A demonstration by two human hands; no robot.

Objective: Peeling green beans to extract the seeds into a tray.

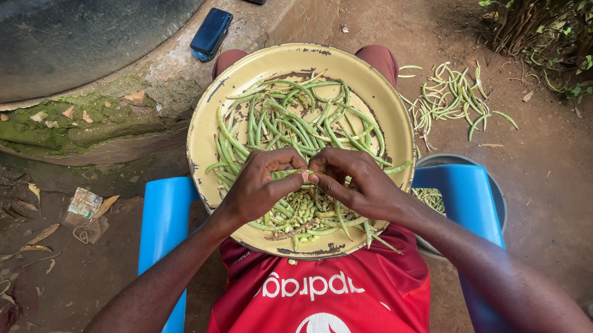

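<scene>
— Red cloth of a shirt [344, 299] is seen closest, at the bottom. What is held above it?

— One thin green bean pod [295, 175] is held. It is long and skinny, and only a short bit of it can be seen between the fingertips.

— How are the hands shaped?

— Both are curled nearly shut. The pod is pinched by the thumb and fingers of the left hand [263, 185] and by those of the right hand [355, 182]. The two sets of fingertips are pressed close together over it.

— Where is the pod kept?

— It is held just above a big round yellow plate [209, 127], which is rested on the lap. The paint on the rim is chipped in many spots.

— What is found in the plate?

— Lots of long green pods [278, 116] are piled in the far half. Small pale beans [308, 209] are heaped in the near half, right under the hands.

— Is anything else seen nearby?

— A grey bucket [499, 200] is placed on the right, mostly hidden by a blue chair arm [466, 192]; some pods can be made out inside it. More pods [450, 96] are scattered on the dirt ground past it. A dark blue phone [211, 32] is laid on the stone edge at the upper left.
</scene>
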